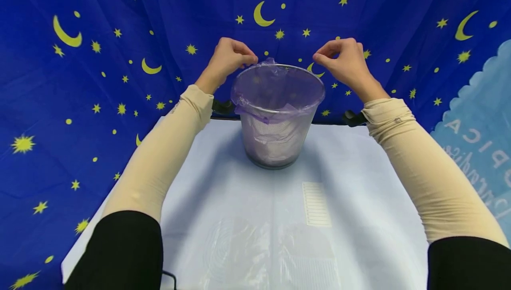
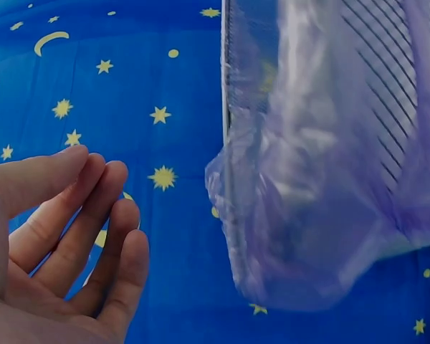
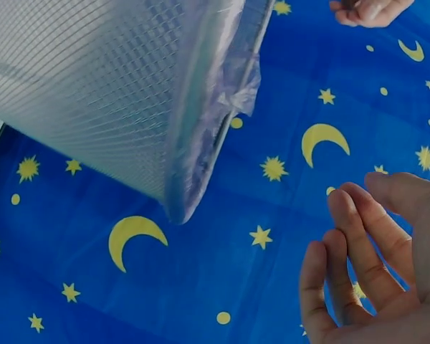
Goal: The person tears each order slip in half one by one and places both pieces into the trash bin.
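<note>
A silver mesh wastebasket (image 1: 275, 146) stands upright at the far side of the table. Inside it hangs a thin purple plastic bag (image 1: 275, 115), its edge folded over the rim and down the outside. My left hand (image 1: 231, 59) hovers by the rim's left side, loosely bent fingers near the thumb. Between that hand (image 2: 72, 244) and the bag, the left wrist view shows a gap. Off to the rim's right, my right hand (image 1: 346, 61) is raised with fingers relaxed. It holds nothing, and the right wrist view shows it apart from the basket (image 3: 93, 93).
The table (image 1: 247, 197) has a pale cover. A lined paper strip (image 1: 316, 204) lies on it, right of centre. Black clamps (image 1: 223, 107) sit at its back edge. Behind hangs a blue curtain (image 1: 119, 6) with yellow moons and stars; a light-blue cloth (image 1: 479, 112) hangs at right.
</note>
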`<state>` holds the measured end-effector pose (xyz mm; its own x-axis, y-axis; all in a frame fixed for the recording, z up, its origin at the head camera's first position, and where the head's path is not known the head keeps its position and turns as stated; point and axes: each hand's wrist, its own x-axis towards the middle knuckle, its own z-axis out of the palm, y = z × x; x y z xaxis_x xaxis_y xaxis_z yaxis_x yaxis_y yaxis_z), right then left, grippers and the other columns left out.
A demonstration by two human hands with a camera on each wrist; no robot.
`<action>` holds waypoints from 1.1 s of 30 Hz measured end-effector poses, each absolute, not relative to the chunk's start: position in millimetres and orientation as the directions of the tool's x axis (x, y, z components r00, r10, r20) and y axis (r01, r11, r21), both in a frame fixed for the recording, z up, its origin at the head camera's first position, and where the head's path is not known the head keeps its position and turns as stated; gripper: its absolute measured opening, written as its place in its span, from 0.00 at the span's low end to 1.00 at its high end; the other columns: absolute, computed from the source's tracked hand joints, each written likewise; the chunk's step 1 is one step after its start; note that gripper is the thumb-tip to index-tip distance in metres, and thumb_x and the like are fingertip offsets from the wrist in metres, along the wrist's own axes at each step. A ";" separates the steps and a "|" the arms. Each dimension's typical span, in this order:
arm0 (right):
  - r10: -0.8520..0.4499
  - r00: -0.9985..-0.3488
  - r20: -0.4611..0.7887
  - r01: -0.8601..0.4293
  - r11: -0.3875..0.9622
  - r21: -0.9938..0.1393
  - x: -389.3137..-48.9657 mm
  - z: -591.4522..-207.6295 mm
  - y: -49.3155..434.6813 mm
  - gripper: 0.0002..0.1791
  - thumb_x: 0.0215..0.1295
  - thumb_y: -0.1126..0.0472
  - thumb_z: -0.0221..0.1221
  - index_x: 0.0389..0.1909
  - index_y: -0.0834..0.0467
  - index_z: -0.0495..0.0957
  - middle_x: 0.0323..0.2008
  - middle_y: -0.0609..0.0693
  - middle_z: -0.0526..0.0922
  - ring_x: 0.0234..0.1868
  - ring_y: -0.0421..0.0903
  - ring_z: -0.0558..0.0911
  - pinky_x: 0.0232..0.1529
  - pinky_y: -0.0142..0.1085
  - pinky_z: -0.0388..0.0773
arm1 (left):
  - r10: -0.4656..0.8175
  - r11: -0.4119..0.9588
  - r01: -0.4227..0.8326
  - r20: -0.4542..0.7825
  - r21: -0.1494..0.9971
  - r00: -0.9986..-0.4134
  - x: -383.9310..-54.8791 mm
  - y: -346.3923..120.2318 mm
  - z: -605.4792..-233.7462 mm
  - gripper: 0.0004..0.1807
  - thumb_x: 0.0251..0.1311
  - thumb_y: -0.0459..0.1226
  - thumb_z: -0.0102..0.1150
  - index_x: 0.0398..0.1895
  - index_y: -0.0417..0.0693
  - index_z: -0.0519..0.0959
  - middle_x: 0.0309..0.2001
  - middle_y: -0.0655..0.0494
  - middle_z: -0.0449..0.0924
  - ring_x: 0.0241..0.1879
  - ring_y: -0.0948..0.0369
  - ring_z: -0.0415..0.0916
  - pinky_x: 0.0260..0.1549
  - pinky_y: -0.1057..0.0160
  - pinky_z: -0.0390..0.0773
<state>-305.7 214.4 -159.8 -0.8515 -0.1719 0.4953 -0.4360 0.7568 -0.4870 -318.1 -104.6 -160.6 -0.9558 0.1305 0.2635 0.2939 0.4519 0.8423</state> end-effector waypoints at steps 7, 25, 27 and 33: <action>-0.150 -0.860 0.489 -0.412 0.769 -0.489 -301.9 -168.4 228.9 0.21 0.73 0.42 0.63 0.48 0.55 0.91 0.41 0.51 0.89 0.41 0.41 0.79 0.41 0.32 0.69 | 0.106 0.428 0.263 0.241 0.865 -0.965 -315.3 -130.1 -167.2 0.12 0.69 0.43 0.69 0.42 0.43 0.91 0.39 0.56 0.90 0.41 0.58 0.81 0.47 0.62 0.79; -0.081 -0.836 0.542 -0.401 0.765 -0.504 -287.7 -208.3 270.6 0.21 0.72 0.43 0.65 0.46 0.57 0.91 0.35 0.41 0.88 0.37 0.29 0.77 0.43 0.33 0.70 | 0.035 0.384 0.180 0.181 0.905 -0.983 -310.4 -170.6 -196.5 0.12 0.71 0.42 0.68 0.40 0.41 0.90 0.33 0.59 0.88 0.38 0.60 0.80 0.42 0.64 0.80; -0.083 -0.839 0.538 -0.395 0.773 -0.496 -285.9 -215.1 273.0 0.21 0.73 0.43 0.64 0.45 0.57 0.91 0.38 0.49 0.90 0.37 0.30 0.77 0.38 0.31 0.69 | 0.029 0.388 0.168 0.170 0.906 -0.985 -310.8 -174.6 -204.0 0.13 0.71 0.42 0.67 0.40 0.40 0.90 0.33 0.58 0.89 0.38 0.59 0.81 0.41 0.66 0.80; -0.083 -0.854 0.513 -0.368 0.793 -0.485 -281.5 -235.6 281.9 0.20 0.73 0.44 0.64 0.45 0.57 0.91 0.41 0.57 0.91 0.36 0.33 0.78 0.34 0.30 0.69 | 0.026 0.413 0.143 0.145 0.899 -0.989 -309.5 -186.7 -222.7 0.15 0.73 0.43 0.66 0.43 0.38 0.89 0.33 0.58 0.89 0.38 0.61 0.81 0.41 0.66 0.80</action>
<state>-281.5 281.9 -235.6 -0.8544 -0.0829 0.5130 -0.3684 0.7930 -0.4853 -309.5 -186.7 -222.7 -0.9891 0.0262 0.1449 0.1427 0.4130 0.8995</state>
